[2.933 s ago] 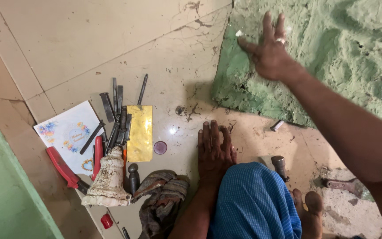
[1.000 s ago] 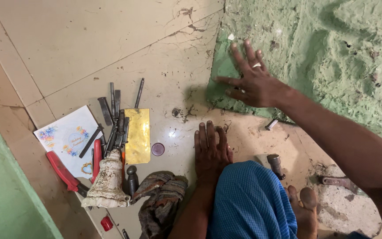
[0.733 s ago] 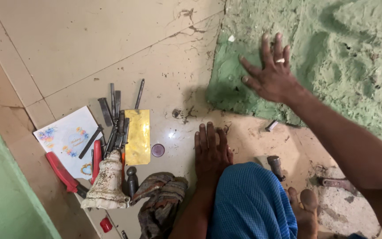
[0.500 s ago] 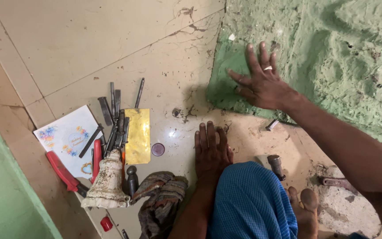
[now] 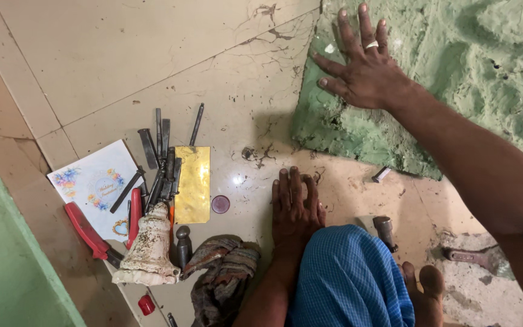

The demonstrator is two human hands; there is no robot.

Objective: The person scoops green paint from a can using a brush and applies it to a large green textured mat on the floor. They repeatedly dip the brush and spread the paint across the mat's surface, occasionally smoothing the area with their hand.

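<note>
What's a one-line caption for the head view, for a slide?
Right hand spread flat on green sand, left hand pressed on the tiled floor beside metal punches and a brass sheet.

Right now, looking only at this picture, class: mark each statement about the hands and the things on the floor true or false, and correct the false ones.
1. The right hand lies spread on the green sand. True.
2. The left hand grips a chisel. False: it rests flat on the tiled floor, holding nothing.
3. The right hand wears a ring. True.
4. The brass plate lies on the sand. False: it lies on the floor beside the metal punches.
</note>
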